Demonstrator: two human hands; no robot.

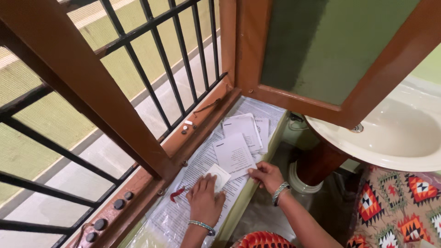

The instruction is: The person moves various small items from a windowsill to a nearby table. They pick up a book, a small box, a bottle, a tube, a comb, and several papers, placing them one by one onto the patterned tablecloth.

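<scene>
Bangles of pale beads ring both wrists at the near edge of the view. The left hand (pixel 204 200) lies flat, fingers together and stretched out, pressing on a small white square packet (pixel 219 176) that rests on the newspaper-lined window ledge (pixel 183 216). Just left of that hand sits a small red curled thing (pixel 177 193) (too small to tell what it is). The right hand (pixel 266 176) has its fingertips pinched on the near corner of a white printed paper slip (pixel 234 156), which lies on the ledge touching the packet's far side. To slide or lift that slip cleanly, the left palm would do well to keep its weight on the packet so nothing beneath shifts, and the right should draw the corner low and level, since the slip overlaps other sheets. Farther along the ledge lies a loose stack of white printed sheets (pixel 250 128). Beyond stand the brown wooden window frame (pixel 92 87) with black iron bars (pixel 138 64), and to the right a cream ceramic washbasin (pixel 395 138).
</scene>
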